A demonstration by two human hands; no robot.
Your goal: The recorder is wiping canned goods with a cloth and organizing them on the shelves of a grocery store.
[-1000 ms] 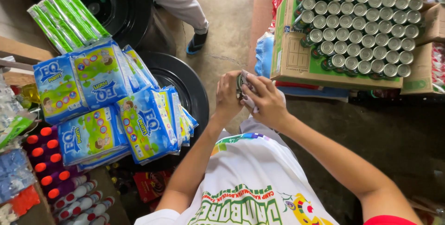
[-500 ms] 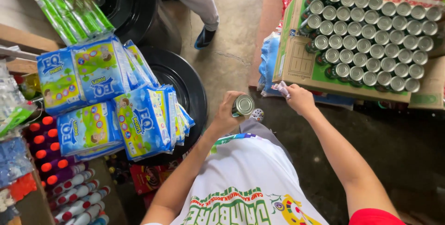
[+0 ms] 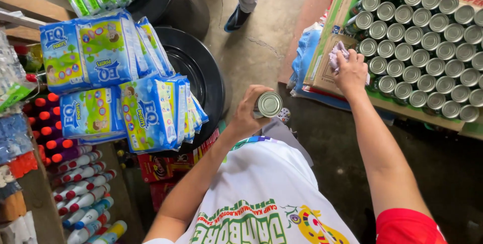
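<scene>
- In front of the chest, at the centre of the view, the left hand (image 3: 246, 118) has its fingers wrapped round a small tin can (image 3: 268, 104), whose silver lid faces the camera.
- Out at two o'clock, the right hand (image 3: 351, 70) has its fingers bunched narrow on a crumpled pale cloth (image 3: 336, 55), which touches the cans at the near left edge of the cardboard tray (image 3: 322, 70).
- The tray's rows of matching cans (image 3: 427, 53) stand upright and close-packed, lids up.
- Judged from this, the step in hand is wiping: one can is lifted out and held apart while the cloth rests at the tray.
- The next move seems to call for bringing cloth and held can together, or setting the can back in a gap in the rows, kept upright.
- At nine o'clock hang blue packs of diapers (image 3: 108, 48), against a black tub (image 3: 201, 73); another person's shoe (image 3: 235, 20) is at twelve.
</scene>
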